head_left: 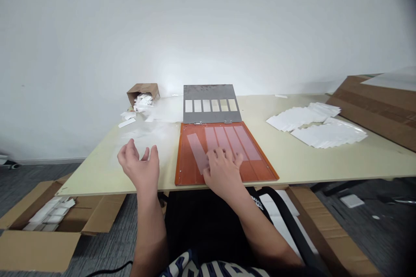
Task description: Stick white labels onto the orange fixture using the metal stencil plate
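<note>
My left hand (pixel 141 164) is raised over the near left part of the table, its fingers curled but apart, with nothing visible in it. My right hand (pixel 225 173) is over an orange-red board (pixel 191 176) at the table's front edge. Its thumb and forefinger close on the lower end of a tilted translucent strip (pixel 196 149); the exact contact is partly hidden. Several similar strips (pixel 224 136) lie side by side on the board, beneath and beyond the other fingers. Hinged to the board's far edge is a grey metal plate (pixel 209 93) with a row of pale rectangular windows.
Two fanned stacks of white sheets (pixel 328 133) lie at right, beside a large cardboard box (pixel 377 104). A small carton (pixel 143 88) spills white slips at back left. Clear film (pixel 146 134) covers the table's left side. Open cardboard boxes (pixel 39 251) stand on the floor.
</note>
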`<state>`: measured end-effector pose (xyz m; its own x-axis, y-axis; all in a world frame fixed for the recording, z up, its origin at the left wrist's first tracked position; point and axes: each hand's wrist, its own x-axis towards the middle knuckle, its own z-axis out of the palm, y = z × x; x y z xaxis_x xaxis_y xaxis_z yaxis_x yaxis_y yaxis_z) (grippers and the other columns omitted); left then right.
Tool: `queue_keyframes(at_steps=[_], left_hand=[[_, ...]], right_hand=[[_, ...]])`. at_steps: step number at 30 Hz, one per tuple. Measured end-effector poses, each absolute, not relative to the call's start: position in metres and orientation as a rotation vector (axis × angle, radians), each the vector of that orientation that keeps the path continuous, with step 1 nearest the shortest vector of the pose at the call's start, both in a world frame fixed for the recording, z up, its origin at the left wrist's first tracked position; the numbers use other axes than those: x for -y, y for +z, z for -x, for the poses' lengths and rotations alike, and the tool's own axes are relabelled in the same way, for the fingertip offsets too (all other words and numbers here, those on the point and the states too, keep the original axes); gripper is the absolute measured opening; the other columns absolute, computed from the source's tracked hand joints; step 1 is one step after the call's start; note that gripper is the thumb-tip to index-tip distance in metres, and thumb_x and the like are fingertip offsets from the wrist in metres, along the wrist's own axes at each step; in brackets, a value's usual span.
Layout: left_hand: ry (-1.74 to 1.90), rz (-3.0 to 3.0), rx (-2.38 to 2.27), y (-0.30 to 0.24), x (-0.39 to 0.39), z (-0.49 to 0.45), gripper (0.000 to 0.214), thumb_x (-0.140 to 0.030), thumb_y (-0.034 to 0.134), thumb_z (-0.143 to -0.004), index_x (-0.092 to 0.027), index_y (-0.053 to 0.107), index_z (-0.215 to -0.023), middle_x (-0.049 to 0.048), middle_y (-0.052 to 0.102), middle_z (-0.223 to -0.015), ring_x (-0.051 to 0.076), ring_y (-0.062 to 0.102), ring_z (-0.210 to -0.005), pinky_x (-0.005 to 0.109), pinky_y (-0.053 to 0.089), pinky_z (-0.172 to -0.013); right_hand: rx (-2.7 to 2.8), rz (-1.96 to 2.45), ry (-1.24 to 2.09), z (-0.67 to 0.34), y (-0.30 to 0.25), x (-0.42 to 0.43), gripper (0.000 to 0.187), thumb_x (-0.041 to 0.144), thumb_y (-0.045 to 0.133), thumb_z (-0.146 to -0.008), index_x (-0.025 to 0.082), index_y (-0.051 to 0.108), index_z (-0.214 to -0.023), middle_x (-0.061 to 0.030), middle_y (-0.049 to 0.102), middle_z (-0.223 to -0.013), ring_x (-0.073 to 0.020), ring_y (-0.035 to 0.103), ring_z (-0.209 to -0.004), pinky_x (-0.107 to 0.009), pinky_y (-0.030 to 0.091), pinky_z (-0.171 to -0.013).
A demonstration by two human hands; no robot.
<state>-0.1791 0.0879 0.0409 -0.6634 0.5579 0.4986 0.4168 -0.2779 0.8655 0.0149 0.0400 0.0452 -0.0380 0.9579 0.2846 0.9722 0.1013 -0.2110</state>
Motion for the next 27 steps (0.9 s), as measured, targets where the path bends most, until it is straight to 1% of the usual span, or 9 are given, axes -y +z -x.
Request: queue_keyframes(at_steps=[3,6,9,12,16,18,21,24,27], left_hand=[[2.096,-1.26,-1.803,0.04,-0.083,0.18,0.062,-0.031,0.075,-0.069,-0.014,0.058,-0.126,0.0181,0.042,-0.135,0.032,0.053,-0.125,0.04,0.06,-0.087],[2.099,-1.281,-1.758,0.037,-0.079,0.183,0.058,-0.032,0.072,-0.074,-0.013,0.057,-0.127,0.0186,0.044,-0.134,0.032,0.054,-0.125,0.042,0.058,-0.092],[2.125,-1.28,-1.679,0.032,-0.078,0.187,0.058,-0.029,0.069,-0.077,-0.015,0.054,-0.132,0.0185,0.042,-0.138,0.032,0.053,-0.128,0.042,0.053,-0.099],[2.172,-1.228,-1.595,0.029,-0.077,0.19,0.073,-0.023,0.071,-0.075,-0.021,0.042,-0.141,0.0179,0.03,-0.149,0.031,0.049,-0.133,0.04,0.048,-0.104],[2.196,-1.044,-1.493,0.032,-0.075,0.189,0.103,-0.015,0.074,-0.068,-0.032,0.016,-0.151,0.0159,0.005,-0.16,0.029,0.047,-0.135,0.038,0.047,-0.104],[2.187,-0.96,-1.443,0.035,-0.073,0.188,0.11,-0.013,0.075,-0.067,-0.033,0.008,-0.152,0.0167,0.001,-0.161,0.029,0.048,-0.134,0.039,0.046,-0.104],[2.165,-0.893,-1.389,0.037,-0.072,0.188,0.112,-0.012,0.076,-0.066,-0.032,0.006,-0.151,0.0194,0.006,-0.16,0.027,0.049,-0.133,0.039,0.044,-0.106],[2.146,-0.865,-1.361,0.035,-0.073,0.189,0.106,-0.013,0.077,-0.067,-0.032,0.012,-0.149,0.0192,0.009,-0.158,0.026,0.047,-0.135,0.037,0.044,-0.106],[2.162,-0.793,-1.307,0.031,-0.076,0.19,0.099,-0.013,0.078,-0.067,-0.027,0.018,-0.145,0.0186,0.025,-0.151,0.024,0.049,-0.133,0.035,0.045,-0.105]], right_hand=[[2.188,1.723,-0.007,-0.016,0.045,-0.04,0.031,0.013,0.046,-0.084,0.023,0.066,-0.106,-0.0104,0.063,-0.12,-0.0298,0.048,-0.112,-0.063,0.018,-0.103],[2.247,1.666,0.057,-0.016,0.045,-0.041,0.032,0.013,0.043,-0.088,0.025,0.067,-0.105,-0.0085,0.066,-0.115,-0.0285,0.048,-0.112,-0.065,0.014,-0.104],[2.245,1.7,0.024,-0.014,0.045,-0.042,0.03,0.016,0.042,-0.092,0.023,0.068,-0.105,-0.0096,0.067,-0.112,-0.0293,0.049,-0.11,-0.066,0.014,-0.104],[2.244,1.721,-0.035,-0.011,0.042,-0.043,0.029,0.022,0.041,-0.095,0.022,0.067,-0.108,-0.0112,0.066,-0.114,-0.0303,0.049,-0.11,-0.066,0.016,-0.104],[2.223,1.732,-0.063,-0.009,0.036,-0.047,0.035,0.03,0.038,-0.099,0.022,0.061,-0.124,-0.0125,0.063,-0.124,-0.0325,0.047,-0.116,-0.069,0.016,-0.104],[2.222,1.734,-0.06,-0.009,0.034,-0.049,0.038,0.034,0.036,-0.1,0.022,0.059,-0.127,-0.0128,0.061,-0.128,-0.0332,0.046,-0.12,-0.069,0.016,-0.105],[2.214,1.735,-0.055,-0.01,0.03,-0.051,0.04,0.039,0.037,-0.1,0.022,0.058,-0.13,-0.0133,0.059,-0.133,-0.0338,0.045,-0.123,-0.069,0.016,-0.106],[2.205,1.73,-0.034,-0.011,0.028,-0.052,0.044,0.044,0.036,-0.1,0.023,0.056,-0.133,-0.0131,0.056,-0.138,-0.0348,0.043,-0.128,-0.071,0.016,-0.106],[2.204,1.733,0.013,-0.011,0.027,-0.054,0.048,0.048,0.033,-0.101,0.023,0.053,-0.137,-0.0127,0.053,-0.143,-0.0363,0.04,-0.132,-0.072,0.015,-0.106]])
